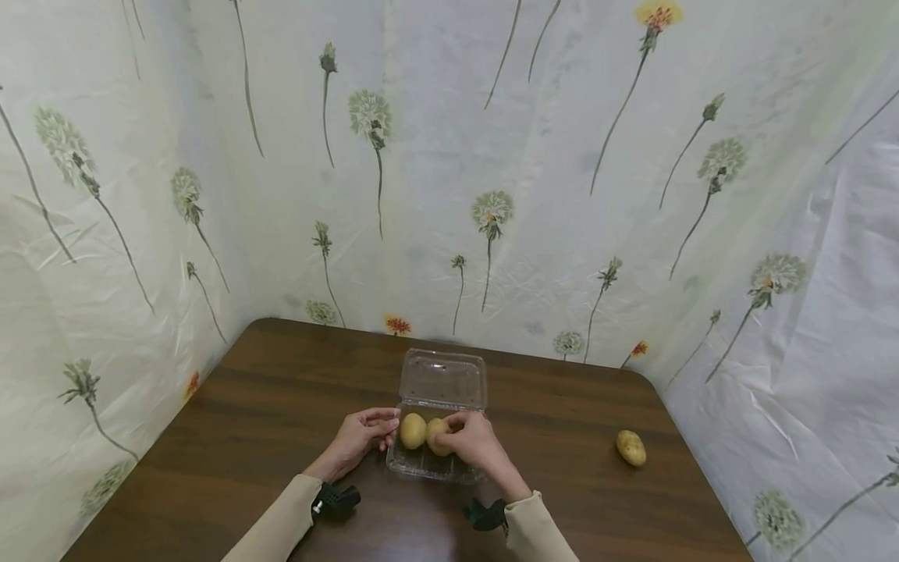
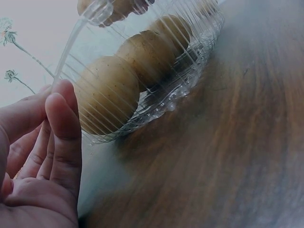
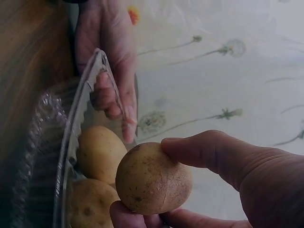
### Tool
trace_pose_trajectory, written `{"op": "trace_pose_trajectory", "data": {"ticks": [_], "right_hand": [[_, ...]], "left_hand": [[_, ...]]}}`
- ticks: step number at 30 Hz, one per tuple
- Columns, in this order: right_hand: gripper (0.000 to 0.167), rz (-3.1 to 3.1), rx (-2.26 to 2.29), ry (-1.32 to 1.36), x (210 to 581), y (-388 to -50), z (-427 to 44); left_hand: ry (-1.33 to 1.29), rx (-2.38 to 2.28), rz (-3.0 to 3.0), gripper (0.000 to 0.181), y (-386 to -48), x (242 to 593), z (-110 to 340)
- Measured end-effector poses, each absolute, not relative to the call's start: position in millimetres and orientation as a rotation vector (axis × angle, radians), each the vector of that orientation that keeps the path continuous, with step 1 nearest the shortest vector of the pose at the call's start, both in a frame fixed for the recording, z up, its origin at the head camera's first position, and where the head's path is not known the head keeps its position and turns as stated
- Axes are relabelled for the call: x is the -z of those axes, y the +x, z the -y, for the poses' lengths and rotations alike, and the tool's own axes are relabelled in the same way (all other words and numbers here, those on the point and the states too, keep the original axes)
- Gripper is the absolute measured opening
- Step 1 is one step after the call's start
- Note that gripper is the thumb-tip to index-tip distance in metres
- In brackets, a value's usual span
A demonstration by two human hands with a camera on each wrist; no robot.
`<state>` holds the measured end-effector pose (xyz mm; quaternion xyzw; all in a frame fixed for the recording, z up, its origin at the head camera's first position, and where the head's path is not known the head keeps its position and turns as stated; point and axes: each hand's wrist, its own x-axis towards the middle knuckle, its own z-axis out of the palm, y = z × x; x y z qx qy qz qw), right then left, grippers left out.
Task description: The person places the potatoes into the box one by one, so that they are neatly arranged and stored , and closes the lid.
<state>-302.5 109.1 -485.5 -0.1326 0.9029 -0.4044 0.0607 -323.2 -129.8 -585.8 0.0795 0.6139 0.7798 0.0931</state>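
Observation:
A clear plastic clamshell container [image 1: 421,471] lies on the table with its lid [image 1: 444,378] tipped back. My left hand [image 1: 360,439] pinches the container's left rim between thumb and fingertips, as the left wrist view shows [image 2: 42,142]. Inside, potatoes sit in a row, the nearest potato [image 2: 107,95] against the ribbed wall. My right hand [image 1: 477,443] holds another potato [image 3: 154,178] between thumb and fingers, over the container. In the right wrist view two potatoes below it show, one potato [image 3: 100,153] partly behind the held one.
A single potato [image 1: 630,448] lies apart on the right side of the brown wooden table [image 1: 555,437]. Behind the table and at both sides hangs a pale curtain [image 1: 435,156] with a dandelion print.

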Motion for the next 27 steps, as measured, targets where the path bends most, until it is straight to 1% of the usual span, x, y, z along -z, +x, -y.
{"op": "trace_pose_trajectory", "data": {"ticks": [10,20,27], "right_hand": [[0.042,-2.741,1.220,-0.459,498,-299,-96],[0.033,-2.800,1.217,-0.571,503,-294,-91],[0.028,-2.828,1.180,-0.572,505,-291,-87]], "left_hand": [[0.217,-2.310,-1.823,0.047,-324,585,130],[0.194,-2.312,-1.826,0.046,-325,587,130],[0.191,-2.314,-1.817,0.046,-325,587,129]]}}
